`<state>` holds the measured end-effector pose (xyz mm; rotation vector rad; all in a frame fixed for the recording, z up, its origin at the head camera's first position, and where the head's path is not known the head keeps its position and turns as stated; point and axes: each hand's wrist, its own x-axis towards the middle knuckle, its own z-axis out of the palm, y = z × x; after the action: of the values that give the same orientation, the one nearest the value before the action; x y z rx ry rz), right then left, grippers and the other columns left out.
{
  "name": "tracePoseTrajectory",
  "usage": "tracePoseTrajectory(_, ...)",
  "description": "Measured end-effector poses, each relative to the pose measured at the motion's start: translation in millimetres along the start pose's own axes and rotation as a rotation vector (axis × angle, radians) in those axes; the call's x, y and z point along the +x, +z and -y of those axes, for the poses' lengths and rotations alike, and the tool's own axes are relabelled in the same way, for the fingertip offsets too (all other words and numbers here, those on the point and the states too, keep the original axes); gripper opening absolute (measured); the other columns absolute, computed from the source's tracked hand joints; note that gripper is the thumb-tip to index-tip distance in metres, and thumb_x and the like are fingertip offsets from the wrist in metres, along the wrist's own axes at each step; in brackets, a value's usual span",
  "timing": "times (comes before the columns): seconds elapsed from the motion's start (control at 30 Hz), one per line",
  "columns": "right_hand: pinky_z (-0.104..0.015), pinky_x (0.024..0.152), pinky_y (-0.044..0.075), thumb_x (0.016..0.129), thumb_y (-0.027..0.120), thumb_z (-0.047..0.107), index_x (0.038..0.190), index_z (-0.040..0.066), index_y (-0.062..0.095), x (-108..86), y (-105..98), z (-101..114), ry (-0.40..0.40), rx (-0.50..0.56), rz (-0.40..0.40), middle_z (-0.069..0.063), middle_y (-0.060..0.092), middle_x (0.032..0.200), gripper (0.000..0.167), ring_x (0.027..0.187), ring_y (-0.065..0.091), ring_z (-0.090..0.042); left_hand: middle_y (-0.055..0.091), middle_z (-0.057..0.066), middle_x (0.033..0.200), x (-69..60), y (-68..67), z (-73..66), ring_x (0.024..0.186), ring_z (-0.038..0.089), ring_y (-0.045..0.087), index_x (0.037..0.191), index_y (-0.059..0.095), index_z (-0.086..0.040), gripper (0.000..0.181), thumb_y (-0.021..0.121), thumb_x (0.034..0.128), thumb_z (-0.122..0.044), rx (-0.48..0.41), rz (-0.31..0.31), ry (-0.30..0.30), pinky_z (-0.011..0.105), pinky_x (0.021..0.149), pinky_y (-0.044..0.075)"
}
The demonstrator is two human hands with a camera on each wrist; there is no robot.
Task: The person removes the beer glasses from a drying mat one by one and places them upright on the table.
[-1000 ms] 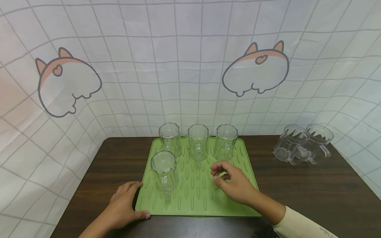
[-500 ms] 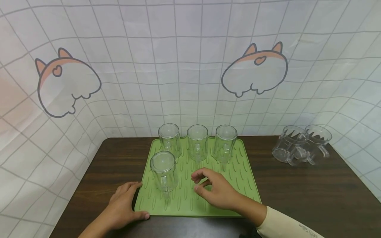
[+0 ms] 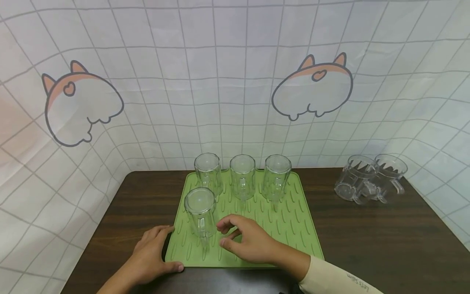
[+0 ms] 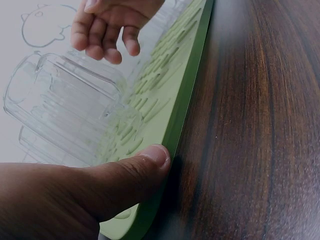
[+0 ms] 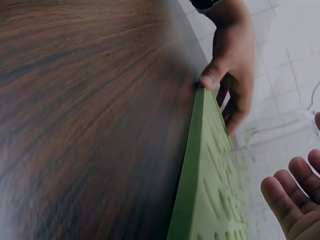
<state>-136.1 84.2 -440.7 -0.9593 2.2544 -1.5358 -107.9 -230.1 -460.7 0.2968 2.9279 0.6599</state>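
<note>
A green ribbed mat (image 3: pixel 286 232) lies on the table with several clear glass mugs on it, apparently upside down. Three stand in a back row: left mug (image 3: pixel 207 173), middle mug (image 3: pixel 242 175) and right mug (image 3: pixel 277 175). One front mug (image 3: pixel 200 210) stands nearer, its handle toward me. My left hand (image 3: pixel 150 255) rests spread at the mat's front left corner; its thumb (image 4: pixel 150 162) touches the front edge in the left wrist view. My right hand (image 3: pixel 251 241), fingers loosely bent and holding nothing, hovers over the mat just right of the front mug.
Two more clear mugs, one at left (image 3: pixel 349 183) and one at right (image 3: pixel 391 171), stand close together, rims up, at the table's back right. The dark wood table (image 3: pixel 367 232) meets a white grid-patterned cloth (image 3: pixel 235 102) behind and at both sides.
My right hand has moved left and slightly toward me across the mat, from near the back right mug to beside the front mug. My left hand and the mugs have stayed put.
</note>
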Motion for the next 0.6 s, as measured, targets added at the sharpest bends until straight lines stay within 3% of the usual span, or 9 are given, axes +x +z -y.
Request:
tracePoseTrajectory(0.17, -0.03, 0.093, 0.053, 0.101, 0.068, 0.02, 0.13, 0.006, 0.061, 4.8, 8.8, 0.1, -0.001, 0.005, 0.028, -0.01, 0.064, 0.124, 0.033, 0.114, 0.062, -0.023, 0.048, 0.021, 0.144, 0.1, 0.7, 0.6, 0.133, 0.047, 0.042, 0.146, 0.051, -0.002, 0.11, 0.092, 0.0634, -0.062, -0.002, -0.008, -0.001, 0.07, 0.1, 0.036)
tracePoseTrajectory(0.6, -0.024, 0.086, 0.054, 0.097, 0.073, 0.014, 0.12, 0.01, 0.064, 16.6, 25.6, 2.9, -0.016, -0.003, 0.044, -0.002, 0.066, 0.119, 0.025, 0.097, 0.065, -0.004, 0.048, 0.021, 0.144, 0.8, 0.8, 1.4, 0.133, 0.047, 0.042, 0.146, 0.051, -0.002, 0.11, 0.091, 0.064, -0.063, -0.006, -0.003, 0.005, 0.07, 0.1, 0.036)
